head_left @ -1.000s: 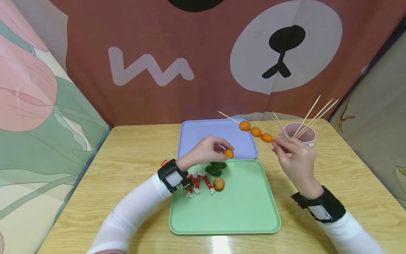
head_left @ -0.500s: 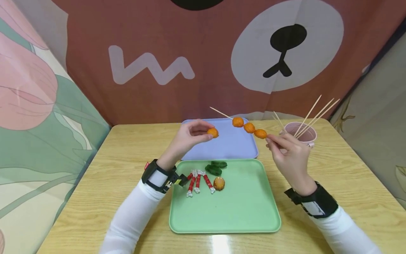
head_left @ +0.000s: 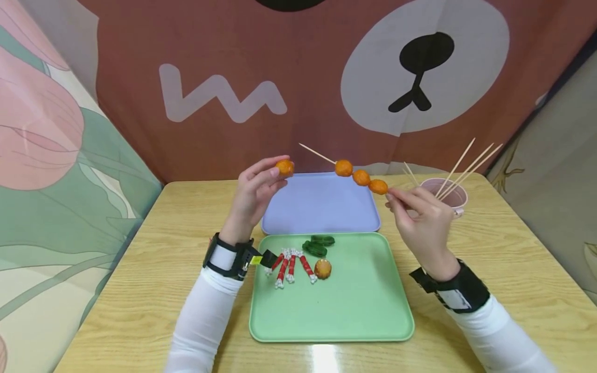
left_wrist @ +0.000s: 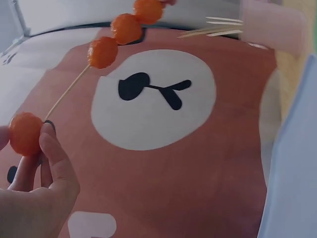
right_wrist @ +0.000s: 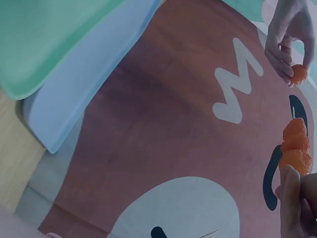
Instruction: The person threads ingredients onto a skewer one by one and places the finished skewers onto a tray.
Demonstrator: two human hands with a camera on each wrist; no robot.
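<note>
My left hand pinches a loose orange ball between thumb and fingers, raised above the blue tray's left side. A thin wooden skewer with three orange balls threaded on it is held by its lower end in my right hand. Its bare point slants up and left toward the loose ball, with a gap between them in the head view. In the left wrist view the skewer's tip overlaps the fingers beside the ball. The right wrist view shows the threaded balls beyond the right fingertips.
On the green tray lie several red-and-white sticks, dark green pieces and a brown round piece. Behind it sits the blue tray. A pink cup with several bare skewers stands at the back right.
My left hand has lifted the loose orange ball up and to the left, turning upright. My right hand has shifted the loaded skewer slightly left and up.
</note>
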